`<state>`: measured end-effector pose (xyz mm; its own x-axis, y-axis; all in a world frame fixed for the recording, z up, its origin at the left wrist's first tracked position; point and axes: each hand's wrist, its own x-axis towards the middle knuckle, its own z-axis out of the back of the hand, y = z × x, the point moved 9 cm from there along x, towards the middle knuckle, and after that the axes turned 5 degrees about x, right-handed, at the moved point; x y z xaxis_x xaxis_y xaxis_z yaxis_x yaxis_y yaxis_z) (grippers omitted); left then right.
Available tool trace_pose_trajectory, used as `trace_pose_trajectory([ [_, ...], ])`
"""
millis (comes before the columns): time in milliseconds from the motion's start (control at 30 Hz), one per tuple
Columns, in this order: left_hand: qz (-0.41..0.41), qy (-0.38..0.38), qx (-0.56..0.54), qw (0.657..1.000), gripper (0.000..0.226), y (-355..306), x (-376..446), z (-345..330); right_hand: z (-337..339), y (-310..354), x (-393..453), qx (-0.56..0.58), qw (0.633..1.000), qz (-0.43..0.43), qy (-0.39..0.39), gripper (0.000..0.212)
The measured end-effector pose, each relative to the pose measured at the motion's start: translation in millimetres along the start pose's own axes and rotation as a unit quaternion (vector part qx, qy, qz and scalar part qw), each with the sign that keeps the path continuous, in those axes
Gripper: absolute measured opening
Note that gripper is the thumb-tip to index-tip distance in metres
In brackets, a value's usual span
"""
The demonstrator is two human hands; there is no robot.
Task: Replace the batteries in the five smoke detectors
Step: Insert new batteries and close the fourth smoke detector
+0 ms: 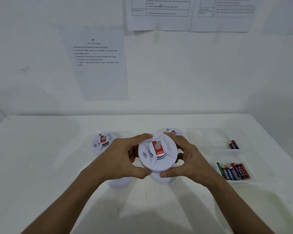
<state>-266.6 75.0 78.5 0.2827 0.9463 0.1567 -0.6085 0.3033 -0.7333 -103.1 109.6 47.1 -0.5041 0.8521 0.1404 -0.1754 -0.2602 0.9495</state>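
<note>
White tabletop [41,166] spreads out under my arms, running back to a white wall [32,73] where printed instruction sheets [98,65] are stuck. Above the middle of the table I hold a round white smoke detector [157,153], face up and tilted toward me, its red label showing on the raised centre. My left hand [123,159] grips its left rim, fingers curled over the far edge and thumb pressed on the near edge; my right hand [188,159] grips the right rim the same way. On the table behind my left hand lies a second detector [102,142] with the same red label, and a third detector [172,132] peeks out just behind my right fingers. Two more white detector bodies [161,179] sit on the table beneath my hands, mostly hidden. Well to the right, a clear tray [233,173] holds a bunch of mixed batteries [233,171], and beyond it a small pair of batteries [234,144] lies apart.
</note>
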Motion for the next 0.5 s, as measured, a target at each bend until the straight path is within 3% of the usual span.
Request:
trace_pose_trajectory([
  [300,-0.016,0.004,-0.018,1.0,0.083,-2.3,1.8,-2.1,3.8,2.4,-0.4,-0.006,1.0,-0.007,-0.008,0.098],
  [433,0.006,-0.007,-0.013,1.0,0.097,7.0,0.8,-1.8,0.6,2.3,0.3,-0.007,1.0,-0.014,-0.001,0.099],
  [500,-0.001,-0.002,-0.003,1.0,0.091,7.2,1.3,-2.2,-1.0,0.6,0.8,-0.006,1.0,-0.018,0.003,0.098],
])
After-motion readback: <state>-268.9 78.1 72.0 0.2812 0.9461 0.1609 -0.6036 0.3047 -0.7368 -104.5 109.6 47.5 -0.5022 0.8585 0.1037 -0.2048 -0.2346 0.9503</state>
